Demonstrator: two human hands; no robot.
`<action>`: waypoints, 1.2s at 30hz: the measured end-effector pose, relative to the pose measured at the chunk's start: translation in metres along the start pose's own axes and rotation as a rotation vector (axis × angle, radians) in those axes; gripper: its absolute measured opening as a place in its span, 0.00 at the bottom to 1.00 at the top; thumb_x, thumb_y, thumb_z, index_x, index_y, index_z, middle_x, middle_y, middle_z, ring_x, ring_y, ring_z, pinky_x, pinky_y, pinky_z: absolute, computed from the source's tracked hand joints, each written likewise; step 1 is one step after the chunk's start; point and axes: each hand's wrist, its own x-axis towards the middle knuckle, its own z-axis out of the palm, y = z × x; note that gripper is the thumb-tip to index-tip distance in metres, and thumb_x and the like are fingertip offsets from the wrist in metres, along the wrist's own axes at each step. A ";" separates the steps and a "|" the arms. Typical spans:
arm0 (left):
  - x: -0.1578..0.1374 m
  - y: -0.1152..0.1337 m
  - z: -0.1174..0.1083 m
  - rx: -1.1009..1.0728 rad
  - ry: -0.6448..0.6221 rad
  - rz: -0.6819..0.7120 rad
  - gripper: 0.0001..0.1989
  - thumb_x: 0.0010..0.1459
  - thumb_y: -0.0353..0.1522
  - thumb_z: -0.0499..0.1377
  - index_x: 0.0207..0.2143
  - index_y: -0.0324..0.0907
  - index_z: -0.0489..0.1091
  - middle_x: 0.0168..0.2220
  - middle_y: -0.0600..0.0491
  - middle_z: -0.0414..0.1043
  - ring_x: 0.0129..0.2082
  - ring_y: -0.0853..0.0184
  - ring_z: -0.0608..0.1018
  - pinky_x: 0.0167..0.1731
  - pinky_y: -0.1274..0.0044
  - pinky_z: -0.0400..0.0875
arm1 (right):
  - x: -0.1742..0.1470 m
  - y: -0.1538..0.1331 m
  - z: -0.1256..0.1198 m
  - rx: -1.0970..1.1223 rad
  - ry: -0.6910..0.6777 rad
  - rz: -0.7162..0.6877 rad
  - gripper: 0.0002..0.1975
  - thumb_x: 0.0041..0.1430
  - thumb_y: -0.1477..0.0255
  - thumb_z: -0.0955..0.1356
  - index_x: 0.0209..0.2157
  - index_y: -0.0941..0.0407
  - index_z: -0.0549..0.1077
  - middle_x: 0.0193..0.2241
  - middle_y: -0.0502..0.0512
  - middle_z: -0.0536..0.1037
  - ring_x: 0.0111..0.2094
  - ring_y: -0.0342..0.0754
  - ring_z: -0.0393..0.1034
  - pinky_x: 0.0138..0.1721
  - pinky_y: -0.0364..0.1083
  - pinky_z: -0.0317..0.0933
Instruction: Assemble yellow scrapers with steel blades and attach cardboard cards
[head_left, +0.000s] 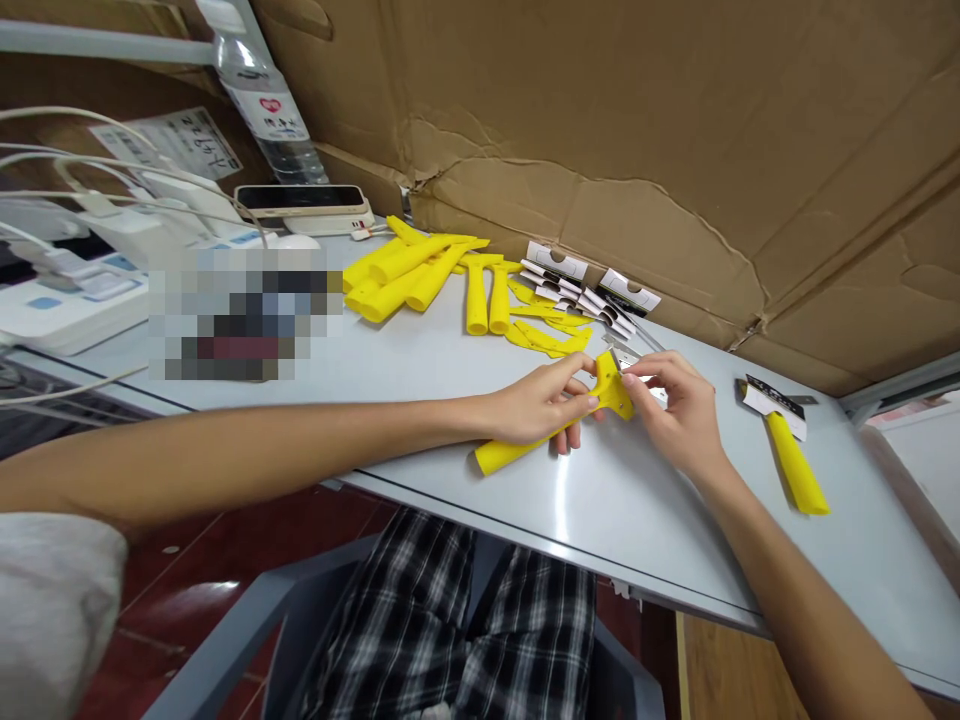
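Observation:
My left hand point(534, 405) is wrapped around a yellow scraper handle point(501, 455), its wide head turned to the right. At that head, my right hand point(681, 412) pinches a thin metal blade point(617, 362) along the edge; its far side is partly hidden by my fingers. Just beyond the hands lie flat yellow plastic pieces point(544, 338) and white and black card sleeves point(555, 262). More yellow handles point(416, 268) are heaped to the left of these. Off to the right rests a yellow scraper point(799, 465) with a card sleeve over its head.
A phone point(300, 198) and a water bottle point(270, 110) stand at the back left. Power strips point(75, 305) with white cables crowd the left side. Cardboard point(600, 130) walls the back of the table point(427, 440), whose front edge runs below my forearms.

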 end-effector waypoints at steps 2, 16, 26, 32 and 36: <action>0.000 0.000 0.001 0.000 0.018 0.009 0.13 0.72 0.38 0.57 0.50 0.45 0.55 0.31 0.57 0.74 0.21 0.71 0.78 0.20 0.79 0.74 | -0.001 -0.004 0.006 -0.023 -0.002 -0.031 0.12 0.67 0.61 0.70 0.40 0.54 0.82 0.44 0.57 0.76 0.46 0.45 0.72 0.46 0.47 0.68; 0.000 0.000 0.005 0.107 0.068 -0.015 0.13 0.70 0.36 0.57 0.51 0.46 0.56 0.26 0.61 0.70 0.17 0.73 0.72 0.16 0.82 0.68 | -0.001 -0.002 0.013 -0.028 0.014 -0.091 0.10 0.66 0.63 0.71 0.39 0.54 0.81 0.44 0.56 0.75 0.44 0.43 0.72 0.42 0.45 0.67; 0.002 -0.004 0.005 0.140 0.065 0.025 0.12 0.70 0.36 0.55 0.50 0.47 0.55 0.29 0.60 0.71 0.17 0.74 0.71 0.16 0.82 0.69 | -0.001 0.002 0.010 -0.082 0.013 -0.103 0.10 0.65 0.62 0.71 0.39 0.54 0.81 0.45 0.56 0.75 0.46 0.44 0.72 0.49 0.48 0.68; 0.000 -0.003 0.005 0.180 0.062 0.032 0.12 0.71 0.38 0.55 0.50 0.47 0.55 0.31 0.58 0.72 0.18 0.74 0.72 0.16 0.82 0.69 | -0.002 0.001 0.010 -0.102 0.002 -0.129 0.11 0.66 0.62 0.71 0.38 0.55 0.80 0.45 0.56 0.74 0.46 0.45 0.72 0.50 0.48 0.68; -0.002 -0.001 0.005 0.181 0.048 0.041 0.13 0.71 0.40 0.56 0.50 0.46 0.55 0.33 0.57 0.72 0.19 0.74 0.72 0.17 0.82 0.69 | -0.001 0.001 0.009 -0.104 -0.003 -0.157 0.11 0.67 0.62 0.70 0.38 0.55 0.79 0.46 0.56 0.74 0.47 0.45 0.72 0.51 0.48 0.67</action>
